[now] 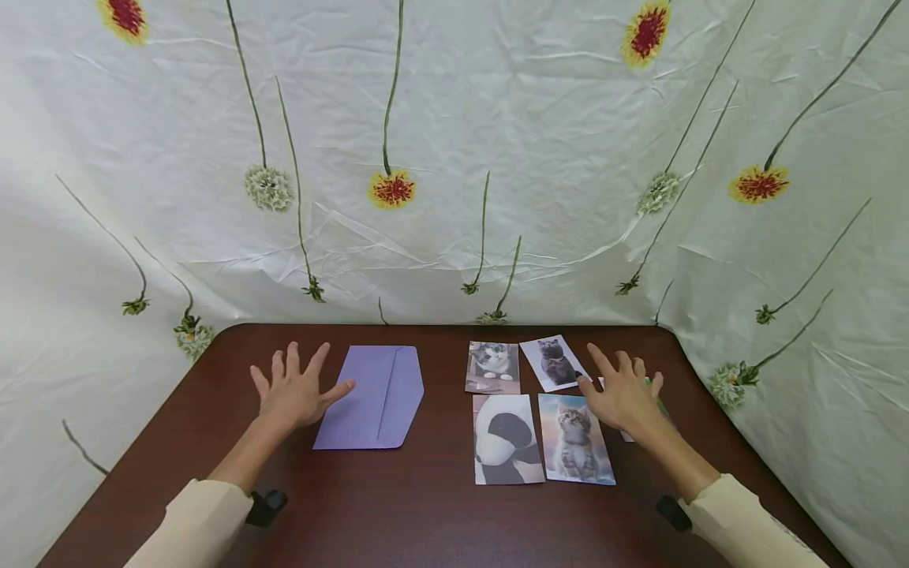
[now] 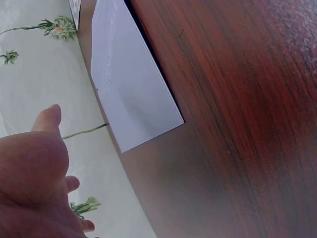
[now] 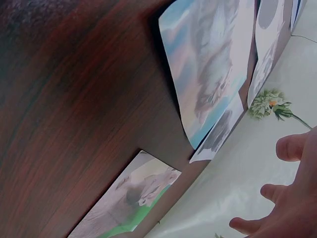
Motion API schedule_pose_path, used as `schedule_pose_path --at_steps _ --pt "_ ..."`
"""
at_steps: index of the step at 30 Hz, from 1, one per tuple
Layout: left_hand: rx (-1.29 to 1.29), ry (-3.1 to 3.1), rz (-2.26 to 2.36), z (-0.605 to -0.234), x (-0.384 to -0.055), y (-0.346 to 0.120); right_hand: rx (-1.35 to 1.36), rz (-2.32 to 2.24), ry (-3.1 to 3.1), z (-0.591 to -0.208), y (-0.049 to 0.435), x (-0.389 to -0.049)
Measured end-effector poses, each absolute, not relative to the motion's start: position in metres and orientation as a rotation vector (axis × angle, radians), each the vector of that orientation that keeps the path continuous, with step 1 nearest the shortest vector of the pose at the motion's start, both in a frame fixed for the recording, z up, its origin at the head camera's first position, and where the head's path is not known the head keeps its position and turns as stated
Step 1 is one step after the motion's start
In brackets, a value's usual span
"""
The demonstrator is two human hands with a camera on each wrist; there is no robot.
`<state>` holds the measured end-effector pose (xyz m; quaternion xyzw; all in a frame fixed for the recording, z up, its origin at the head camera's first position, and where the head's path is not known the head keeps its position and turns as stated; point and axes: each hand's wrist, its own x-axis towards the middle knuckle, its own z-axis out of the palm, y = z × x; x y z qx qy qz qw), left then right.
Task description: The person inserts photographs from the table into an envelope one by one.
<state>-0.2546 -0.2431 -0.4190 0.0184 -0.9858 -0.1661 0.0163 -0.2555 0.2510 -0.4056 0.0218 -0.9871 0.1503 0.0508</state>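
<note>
My left hand (image 1: 291,394) is spread wide at the left edge of a purple envelope (image 1: 369,402), its thumb overlapping the envelope in the head view. The left wrist view shows that hand (image 2: 34,173) raised, holding nothing, with the envelope (image 2: 133,84) flat on the table. On the right, my other hand (image 1: 625,394) also has its fingers spread and holds nothing. It hangs over a photo with a green patch (image 3: 133,198), which it mostly hides in the head view. Left of it lie a tabby kitten photo (image 1: 577,442) and a dark grey cat photo (image 1: 554,363).
A grey-and-white cat photo (image 1: 492,367) and a black-and-white picture (image 1: 507,442) lie left of the other photos. The dark wooden table (image 1: 426,513) ends at a white floral cloth (image 1: 454,118) hanging behind and at both sides.
</note>
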Motion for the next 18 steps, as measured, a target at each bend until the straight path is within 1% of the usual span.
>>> schedule_pose_path --at_steps 18 --pt "0.025 -3.078 -0.572 -0.412 -0.259 -0.223 0.096 0.481 -3.023 -0.406 0.238 -0.261"
